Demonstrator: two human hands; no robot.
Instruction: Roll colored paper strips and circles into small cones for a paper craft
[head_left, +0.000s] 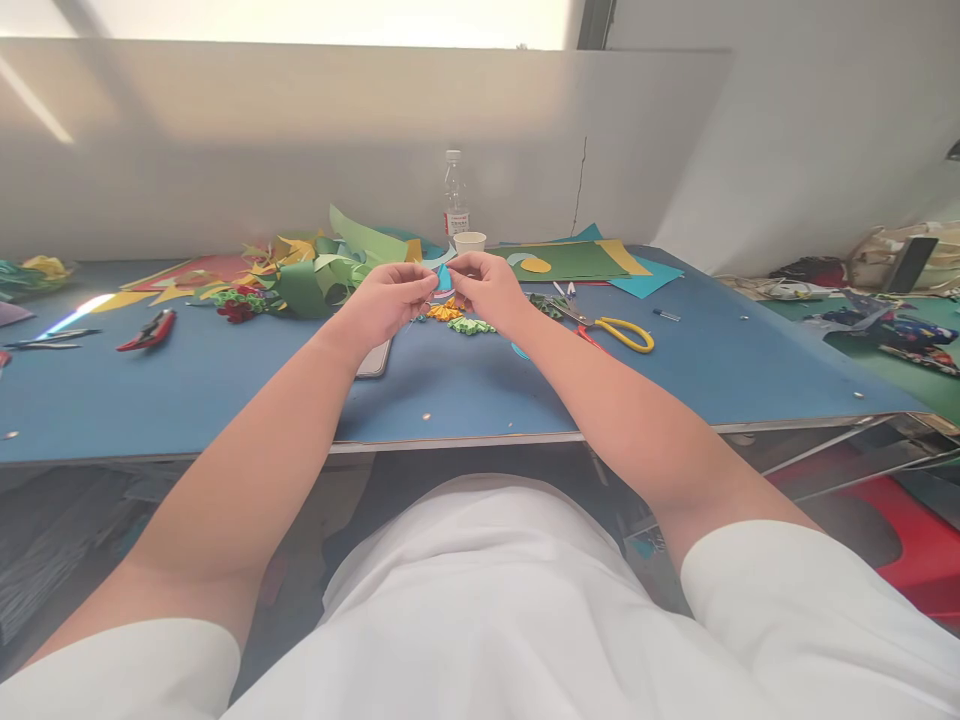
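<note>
Between my two hands, raised over the middle of the table, is a small piece of blue paper (pixel 444 278). My left hand (pixel 391 300) pinches it from one side, and my right hand (pixel 486 288) pinches it from the other. Its exact shape is partly hidden by the fingers. Just beyond and below the hands lie an orange ruffled paper piece (pixel 444 312) and a green ruffled paper piece (pixel 471 326). A phone-like flat object (pixel 375 362) shows partly beneath my left wrist.
Yellow-handled scissors (pixel 626 335) lie right of my hands, red-handled pliers (pixel 150 330) at the left. Behind stand a plastic bottle (pixel 455 195) and a paper cup (pixel 470 241). Green cut paper (pixel 300 288) is heaped back left; coloured sheets (pixel 585 262) lie back right on the blue table (pixel 262 400).
</note>
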